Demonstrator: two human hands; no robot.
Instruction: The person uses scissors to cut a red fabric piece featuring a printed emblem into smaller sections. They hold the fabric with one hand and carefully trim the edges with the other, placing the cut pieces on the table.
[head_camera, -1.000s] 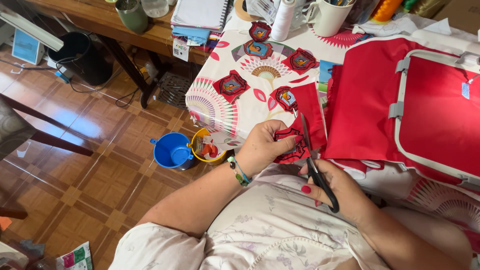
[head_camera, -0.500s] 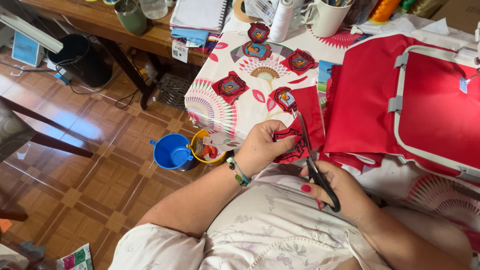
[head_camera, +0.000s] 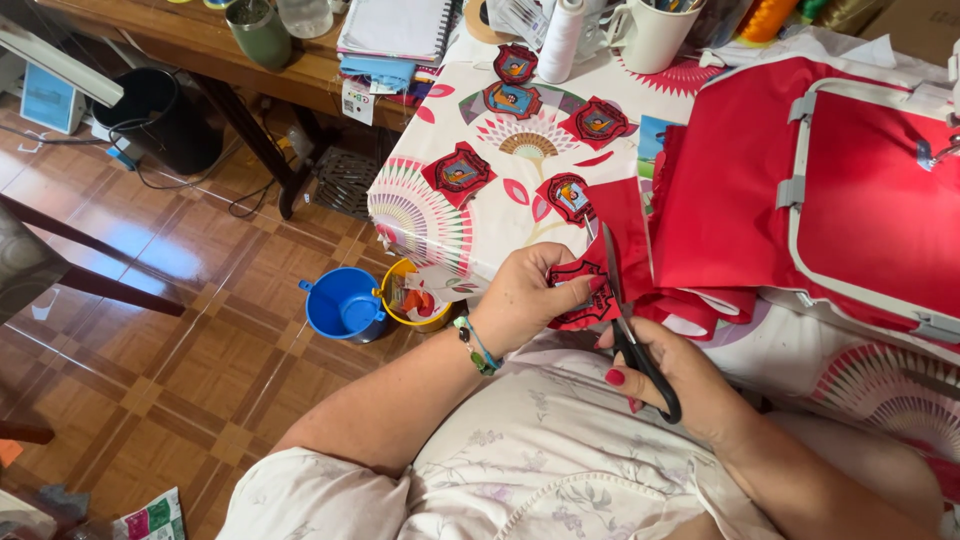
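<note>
Scissors (head_camera: 632, 330): blades raised further vs. 1.0 s ago, tips now reaching up along edge of red fabric (head_camera: 625, 225); cut advanced slightly. Right hand (head_camera: 680, 385) shifted up a little w/ handles. Embroidered patch (head_camera: 580, 295) rotated slightly in left hand (head_camera: 525, 295); thumb repositioned nearer blades. Camera view shifted marginally; table appears slightly lower in frame.

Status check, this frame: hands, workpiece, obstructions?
Left hand pinching red embroidered patch. Right hand working black scissors, blades at patch edge. Nothing blocking.
</note>
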